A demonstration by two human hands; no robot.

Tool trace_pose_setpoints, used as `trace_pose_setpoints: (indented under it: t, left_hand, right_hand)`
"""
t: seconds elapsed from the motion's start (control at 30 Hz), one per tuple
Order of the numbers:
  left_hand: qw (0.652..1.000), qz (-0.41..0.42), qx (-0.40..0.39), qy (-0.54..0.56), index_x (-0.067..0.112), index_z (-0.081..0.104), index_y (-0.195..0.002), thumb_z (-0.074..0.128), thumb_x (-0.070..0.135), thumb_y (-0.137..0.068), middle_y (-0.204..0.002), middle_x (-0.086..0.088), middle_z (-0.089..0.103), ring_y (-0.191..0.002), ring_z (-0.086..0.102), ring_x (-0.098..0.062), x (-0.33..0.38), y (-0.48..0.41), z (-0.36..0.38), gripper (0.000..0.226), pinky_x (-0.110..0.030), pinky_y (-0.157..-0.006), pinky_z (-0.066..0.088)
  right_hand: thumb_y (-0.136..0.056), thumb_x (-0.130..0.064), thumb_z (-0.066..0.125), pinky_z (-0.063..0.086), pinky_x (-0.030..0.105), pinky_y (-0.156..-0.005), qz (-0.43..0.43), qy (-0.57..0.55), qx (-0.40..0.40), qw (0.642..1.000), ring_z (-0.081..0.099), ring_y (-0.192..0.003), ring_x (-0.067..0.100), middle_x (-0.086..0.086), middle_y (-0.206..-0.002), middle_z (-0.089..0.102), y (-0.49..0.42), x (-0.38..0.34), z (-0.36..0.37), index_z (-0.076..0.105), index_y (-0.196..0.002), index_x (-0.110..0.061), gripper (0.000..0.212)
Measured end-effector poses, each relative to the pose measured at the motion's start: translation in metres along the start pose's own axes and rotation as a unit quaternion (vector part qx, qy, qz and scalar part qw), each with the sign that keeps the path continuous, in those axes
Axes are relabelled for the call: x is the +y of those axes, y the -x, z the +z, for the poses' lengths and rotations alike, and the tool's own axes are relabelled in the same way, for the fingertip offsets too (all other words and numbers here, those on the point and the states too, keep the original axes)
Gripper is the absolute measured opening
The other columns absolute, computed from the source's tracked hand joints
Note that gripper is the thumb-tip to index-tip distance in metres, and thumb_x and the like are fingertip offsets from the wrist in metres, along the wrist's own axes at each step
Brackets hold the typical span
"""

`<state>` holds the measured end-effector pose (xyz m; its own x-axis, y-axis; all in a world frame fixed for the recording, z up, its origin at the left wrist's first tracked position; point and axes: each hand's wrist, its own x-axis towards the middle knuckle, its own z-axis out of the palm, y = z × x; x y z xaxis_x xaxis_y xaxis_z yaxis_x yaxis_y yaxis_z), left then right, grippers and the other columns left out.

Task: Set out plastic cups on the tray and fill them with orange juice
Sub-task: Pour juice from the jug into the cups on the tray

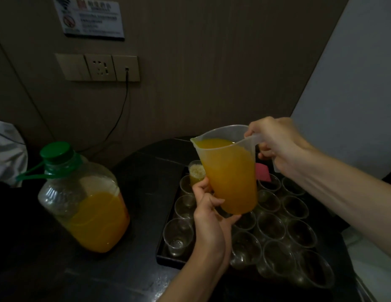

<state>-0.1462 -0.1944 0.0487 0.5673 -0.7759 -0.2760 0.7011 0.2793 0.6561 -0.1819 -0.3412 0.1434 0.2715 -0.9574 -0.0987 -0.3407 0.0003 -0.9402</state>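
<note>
The right hand [277,144] grips the handle of a clear plastic jug [229,175], fingers curled round it. The left hand [208,214] cups the jug's lower end, thumb up its side and fingers under the base. The jug is held above the tray [166,259], nearly full of orange juice and tilted with its spout toward the left. Just below the spout, at the tray's far left corner, stands a filled cup [196,171] with foam on top. The other cups [178,236] stand in close rows on the tray, clear and without juice. To the left on the dark table [146,182] stands a big bottle [87,205] with a green cap [57,150], about half full of juice. Behind the jug shows something pink [263,172].
</note>
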Motion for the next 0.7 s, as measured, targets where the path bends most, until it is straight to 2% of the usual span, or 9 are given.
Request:
trace_pose_setpoints:
  t: [0.3,0.47,0.7]
  left_hand:
    - [1.0,-0.018,-0.011,0.011,0.019,0.052,-0.123,0.036,0.001,-0.087,-0.133,0.001,0.053,-0.118,0.052,-0.022,-0.006,0.004,-0.003,0.044,-0.068,-0.1,0.046]
    - [0.999,-0.028,-0.006,0.019,0.018,0.051,-0.125,0.035,-0.001,-0.087,-0.135,-0.002,0.054,-0.119,0.052,-0.024,-0.013,0.001,-0.003,0.045,-0.07,-0.102,0.043]
    - [0.999,-0.038,-0.008,0.026,0.017,0.049,-0.126,0.033,-0.002,-0.089,-0.131,0.0,0.054,-0.112,0.053,-0.02,-0.017,0.003,0.0,0.045,-0.069,-0.101,0.043]
  right_hand:
    - [-0.079,-0.011,0.069,0.036,0.024,-0.041,0.003,0.024,0.009,1.0,0.037,-0.036,0.006,0.001,-0.059,0.046,0.003,0.002,0.0,0.067,-0.099,-0.005,0.02]
    - [-0.08,-0.013,0.069,0.037,0.026,-0.048,0.009,0.041,0.011,0.999,0.04,-0.05,0.012,0.003,-0.065,0.047,0.002,0.007,-0.001,0.066,-0.099,-0.007,0.02]
    - [-0.082,-0.012,0.069,0.037,0.024,-0.045,0.014,0.051,0.003,0.999,0.04,-0.045,0.009,0.001,-0.064,0.047,-0.001,0.008,-0.005,0.064,-0.1,-0.009,0.019]
